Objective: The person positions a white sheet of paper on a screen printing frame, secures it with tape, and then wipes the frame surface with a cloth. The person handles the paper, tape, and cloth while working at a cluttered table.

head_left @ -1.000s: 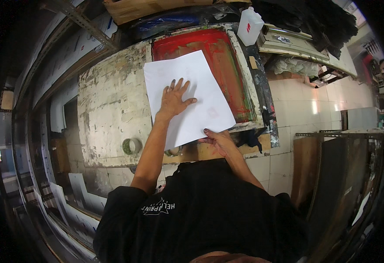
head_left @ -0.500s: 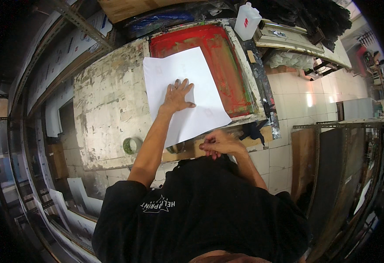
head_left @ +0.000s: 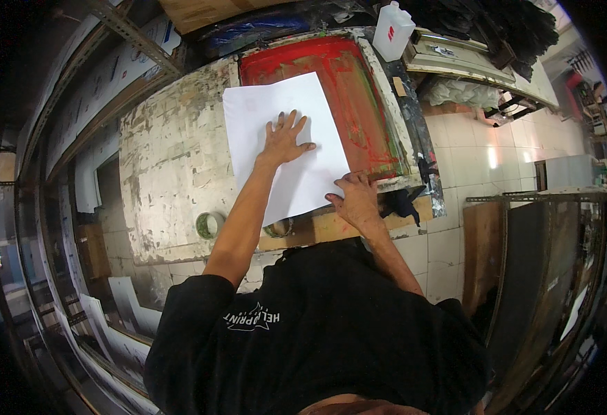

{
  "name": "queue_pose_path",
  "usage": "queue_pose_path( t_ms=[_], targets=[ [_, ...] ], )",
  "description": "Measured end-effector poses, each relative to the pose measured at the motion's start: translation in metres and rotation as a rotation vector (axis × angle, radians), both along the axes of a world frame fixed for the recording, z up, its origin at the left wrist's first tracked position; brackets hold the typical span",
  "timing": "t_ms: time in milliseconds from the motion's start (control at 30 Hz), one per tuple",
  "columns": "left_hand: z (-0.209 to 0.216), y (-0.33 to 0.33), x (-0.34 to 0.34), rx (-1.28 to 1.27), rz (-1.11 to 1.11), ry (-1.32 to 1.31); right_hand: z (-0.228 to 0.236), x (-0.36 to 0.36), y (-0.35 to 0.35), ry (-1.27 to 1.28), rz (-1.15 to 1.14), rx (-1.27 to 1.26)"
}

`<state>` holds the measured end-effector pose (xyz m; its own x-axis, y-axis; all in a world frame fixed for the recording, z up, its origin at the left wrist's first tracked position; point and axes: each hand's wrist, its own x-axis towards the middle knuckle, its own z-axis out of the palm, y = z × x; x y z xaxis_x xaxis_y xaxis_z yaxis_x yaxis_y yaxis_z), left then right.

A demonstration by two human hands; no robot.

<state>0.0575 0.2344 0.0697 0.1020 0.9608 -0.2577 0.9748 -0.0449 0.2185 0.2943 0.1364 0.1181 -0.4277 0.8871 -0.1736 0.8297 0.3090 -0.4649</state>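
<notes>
A white sheet of paper lies slanted over the left part of a screen printing frame smeared with red, with green and brown patches. My left hand rests flat on the sheet's middle, fingers spread, holding nothing. At the paper's near right corner, my right hand reaches over the frame's near edge. Its fingers are bent and its thumb stands apart; the corner beneath is hidden. A roll of tape sits left of my left forearm, and another roll is partly covered by the sheet.
A worn, blotched white board extends left of the frame. At the far right corner stands a white plastic jug. A dark cloth hangs by the near right edge. Metal shelving rises left; upright panels stand right.
My right hand has moved up and right from near my body onto the paper's near right corner, and its fingers have spread. My left hand has shifted slightly on the sheet.
</notes>
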Motion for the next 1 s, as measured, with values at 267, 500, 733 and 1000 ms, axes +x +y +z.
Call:
queue_pose_path(
  t_ms=[267,500,733,1000],
  targets=[
    [-0.020,0.040,0.024,0.008,0.009,-0.044,0.010,-0.014,-0.008,-0.074,0.098,0.004],
    [-0.026,0.041,0.027,0.021,0.032,-0.060,0.006,-0.003,-0.001,-0.048,0.090,-0.025],
    [-0.029,0.040,0.025,0.007,0.043,-0.042,0.011,0.002,0.007,0.015,0.173,-0.064],
    [-0.033,0.040,0.027,0.013,0.043,-0.039,0.002,0.006,0.011,0.009,0.237,-0.048]
  ],
)
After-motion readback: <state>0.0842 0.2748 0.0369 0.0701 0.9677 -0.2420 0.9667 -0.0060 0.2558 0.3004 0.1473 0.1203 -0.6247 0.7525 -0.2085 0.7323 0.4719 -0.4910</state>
